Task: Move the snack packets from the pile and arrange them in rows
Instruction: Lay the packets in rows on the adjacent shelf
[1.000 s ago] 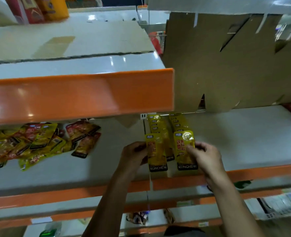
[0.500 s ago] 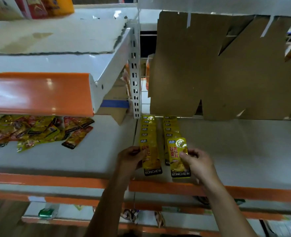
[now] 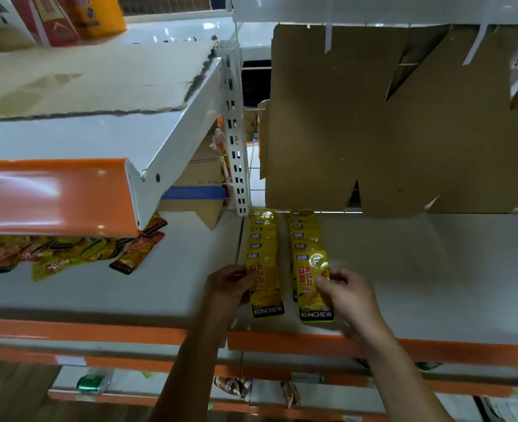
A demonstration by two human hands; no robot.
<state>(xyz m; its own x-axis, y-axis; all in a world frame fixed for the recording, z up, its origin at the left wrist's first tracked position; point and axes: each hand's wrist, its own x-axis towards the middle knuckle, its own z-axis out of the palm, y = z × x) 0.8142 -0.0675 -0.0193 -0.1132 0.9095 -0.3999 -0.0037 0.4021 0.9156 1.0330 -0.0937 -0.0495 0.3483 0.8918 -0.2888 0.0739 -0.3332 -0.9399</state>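
Holding: the left hand pinches the front packet of the left row by its left edge.
Right hand: fingers grip the right edge of the front packet of the right row.
Rows: two side by side on the shelf, running from the front lip back to the cardboard, packets overlapping.
Pile: yellow and red packets, loose on the shelf's left part, well apart from the rows.

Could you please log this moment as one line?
left hand: front packet, left row | right hand: front packet, right row | pile: remains
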